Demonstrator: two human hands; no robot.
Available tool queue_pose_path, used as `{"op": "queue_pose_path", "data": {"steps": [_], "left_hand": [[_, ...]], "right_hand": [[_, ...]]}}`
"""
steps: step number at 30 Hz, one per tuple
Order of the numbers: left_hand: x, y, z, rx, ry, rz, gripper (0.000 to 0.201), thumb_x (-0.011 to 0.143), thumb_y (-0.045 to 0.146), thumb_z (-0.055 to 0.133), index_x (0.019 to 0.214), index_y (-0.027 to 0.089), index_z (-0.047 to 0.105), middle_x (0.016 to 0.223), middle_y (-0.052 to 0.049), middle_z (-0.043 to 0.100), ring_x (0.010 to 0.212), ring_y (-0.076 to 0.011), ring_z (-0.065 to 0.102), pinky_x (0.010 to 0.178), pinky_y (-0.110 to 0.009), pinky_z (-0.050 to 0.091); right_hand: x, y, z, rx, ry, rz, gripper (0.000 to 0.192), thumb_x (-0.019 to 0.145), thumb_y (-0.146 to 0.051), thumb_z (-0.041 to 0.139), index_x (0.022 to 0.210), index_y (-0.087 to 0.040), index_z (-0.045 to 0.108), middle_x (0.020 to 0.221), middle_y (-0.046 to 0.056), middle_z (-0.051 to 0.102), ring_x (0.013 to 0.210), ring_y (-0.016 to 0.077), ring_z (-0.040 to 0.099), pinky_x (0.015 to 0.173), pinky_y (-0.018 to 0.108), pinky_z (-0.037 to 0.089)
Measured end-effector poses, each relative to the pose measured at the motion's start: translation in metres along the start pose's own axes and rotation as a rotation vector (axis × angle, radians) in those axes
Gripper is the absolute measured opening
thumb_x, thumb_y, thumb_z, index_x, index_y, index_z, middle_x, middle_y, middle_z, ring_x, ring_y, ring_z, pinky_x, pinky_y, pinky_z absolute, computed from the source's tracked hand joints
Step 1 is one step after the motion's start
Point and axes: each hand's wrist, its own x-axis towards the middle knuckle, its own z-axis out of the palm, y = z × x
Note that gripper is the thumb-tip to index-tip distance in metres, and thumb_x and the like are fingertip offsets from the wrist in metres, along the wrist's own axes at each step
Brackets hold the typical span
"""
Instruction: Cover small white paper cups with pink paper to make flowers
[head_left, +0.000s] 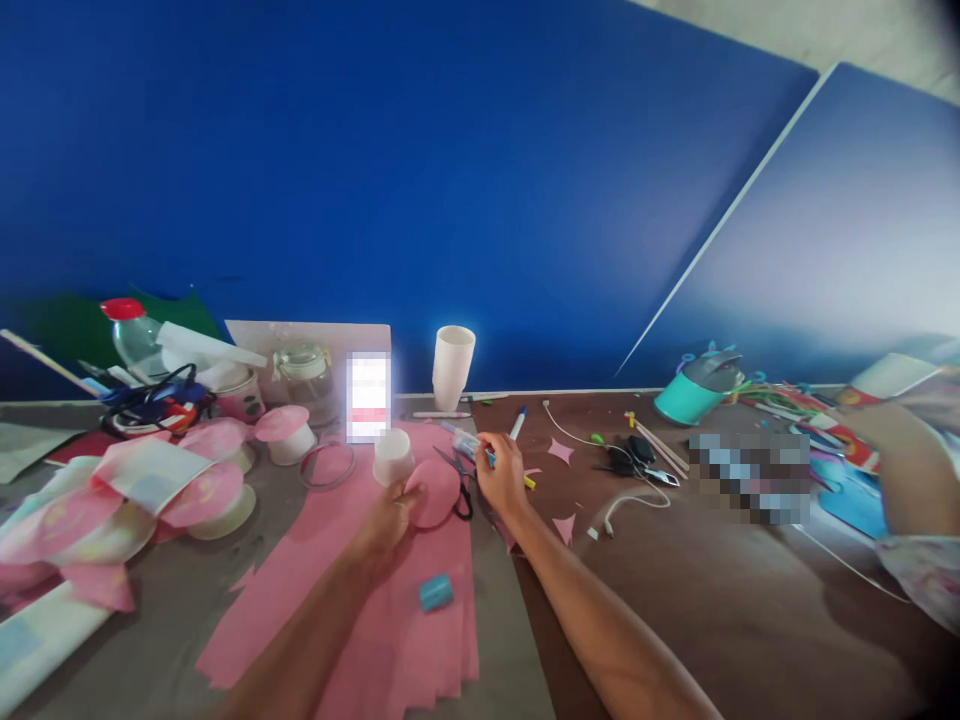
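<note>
My left hand (388, 523) grips a round pink paper disc (435, 494) by its left edge, thumb on top. Just behind that hand stands a small white paper cup (393, 456); whether the fingers touch it I cannot tell. My right hand (501, 476) is closed around a small clear tube with blue marks (466, 442), whose end points to the upper left. Black-handled scissors (464, 498) lie between the two hands. Layered pink paper sheets (405, 640) spread beneath the left hand, with a blue roll-like piece (436, 593) on them.
A stack of white cups (452, 365) stands by the blue wall, near a bright blurred screen (368, 398). Pink-topped cups (285, 432) crowd the left side. Pink scraps (561, 452), cables, keys (661, 478) and a teal container (688, 398) lie right. Another person's arm (915, 450) reaches in.
</note>
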Motion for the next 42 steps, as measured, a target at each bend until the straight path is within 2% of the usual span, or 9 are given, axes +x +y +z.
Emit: {"op": "queue_pose_path", "data": {"steps": [4, 7, 9, 13, 19, 23, 28, 34, 42], "left_hand": [[-0.002, 0.008, 0.003, -0.131, -0.011, -0.101, 0.036, 0.075, 0.011, 0.068, 0.109, 0.020, 0.062, 0.093, -0.005, 0.074, 0.093, -0.0236, 0.073, 0.077, -0.033, 0.061], [-0.002, 0.010, 0.002, -0.115, -0.018, -0.115, 0.044, 0.072, 0.007, 0.066, 0.113, 0.020, 0.062, 0.088, -0.003, 0.074, 0.091, -0.0228, 0.073, 0.075, -0.031, 0.061], [-0.001, 0.009, 0.001, -0.092, -0.032, -0.128, 0.046, 0.072, 0.006, 0.064, 0.117, 0.020, 0.061, 0.087, -0.003, 0.074, 0.092, -0.0230, 0.073, 0.075, -0.031, 0.061], [-0.001, 0.007, -0.001, -0.060, -0.031, -0.133, 0.046, 0.074, 0.007, 0.063, 0.118, 0.019, 0.061, 0.088, -0.004, 0.075, 0.093, -0.0244, 0.073, 0.076, -0.033, 0.060], [-0.003, 0.010, 0.003, -0.085, -0.056, -0.126, 0.039, 0.073, 0.005, 0.062, 0.111, 0.014, 0.063, 0.091, -0.009, 0.076, 0.091, -0.0257, 0.074, 0.078, -0.035, 0.060], [-0.005, 0.012, 0.005, -0.064, -0.019, -0.135, 0.039, 0.074, 0.004, 0.059, 0.111, 0.014, 0.062, 0.091, -0.009, 0.076, 0.088, -0.0240, 0.074, 0.077, -0.034, 0.060], [-0.003, 0.010, 0.001, -0.062, -0.044, -0.109, 0.039, 0.075, 0.006, 0.062, 0.112, 0.016, 0.063, 0.090, -0.008, 0.075, 0.091, -0.0249, 0.074, 0.078, -0.034, 0.060], [-0.001, 0.012, 0.000, -0.069, 0.010, -0.150, 0.047, 0.074, 0.005, 0.061, 0.118, 0.021, 0.061, 0.090, -0.005, 0.075, 0.090, -0.0258, 0.073, 0.072, -0.034, 0.060], [0.004, 0.007, -0.005, -0.117, -0.020, -0.146, 0.042, 0.073, 0.005, 0.061, 0.111, 0.021, 0.063, 0.091, -0.007, 0.075, 0.095, -0.0271, 0.073, 0.078, -0.037, 0.061]], "right_hand": [[-0.005, -0.003, -0.001, -0.196, -0.071, 0.016, 0.019, 0.083, -0.015, 0.061, 0.098, -0.019, 0.071, 0.100, 0.010, 0.066, 0.099, 0.0277, 0.057, 0.091, 0.039, 0.038], [-0.007, -0.007, -0.003, -0.451, -0.171, 0.011, 0.025, 0.086, -0.021, 0.063, 0.110, -0.020, 0.070, 0.107, 0.011, 0.065, 0.103, 0.0291, 0.055, 0.091, 0.040, 0.036], [-0.007, -0.008, -0.004, -0.536, -0.202, 0.019, 0.028, 0.088, -0.022, 0.062, 0.114, -0.020, 0.070, 0.109, 0.012, 0.065, 0.104, 0.0295, 0.055, 0.091, 0.040, 0.035], [-0.003, -0.006, -0.007, -0.534, -0.197, 0.029, 0.025, 0.089, -0.019, 0.061, 0.111, -0.021, 0.071, 0.108, 0.010, 0.067, 0.103, 0.0282, 0.055, 0.093, 0.039, 0.032], [-0.009, -0.006, 0.000, -0.424, -0.135, -0.096, 0.022, 0.091, -0.023, 0.061, 0.111, -0.022, 0.071, 0.104, 0.008, 0.069, 0.100, 0.0257, 0.054, 0.095, 0.038, 0.031], [-0.010, -0.006, 0.004, -0.367, -0.131, -0.140, 0.020, 0.093, -0.029, 0.062, 0.108, -0.021, 0.072, 0.105, 0.008, 0.069, 0.102, 0.0261, 0.055, 0.097, 0.039, 0.031], [0.000, 0.008, -0.001, -0.420, -0.029, -0.011, 0.027, 0.093, -0.022, 0.055, 0.115, -0.018, 0.069, 0.114, 0.012, 0.068, 0.109, 0.0275, 0.055, 0.099, 0.040, 0.033], [0.004, 0.018, -0.004, -0.487, -0.105, 0.018, 0.031, 0.088, -0.011, 0.052, 0.110, -0.018, 0.073, 0.103, 0.012, 0.072, 0.105, 0.0300, 0.057, 0.101, 0.044, 0.031], [0.002, 0.012, -0.001, -0.552, -0.143, 0.053, 0.034, 0.086, -0.013, 0.057, 0.115, -0.019, 0.073, 0.107, 0.015, 0.069, 0.105, 0.0319, 0.055, 0.099, 0.045, 0.031]]}}
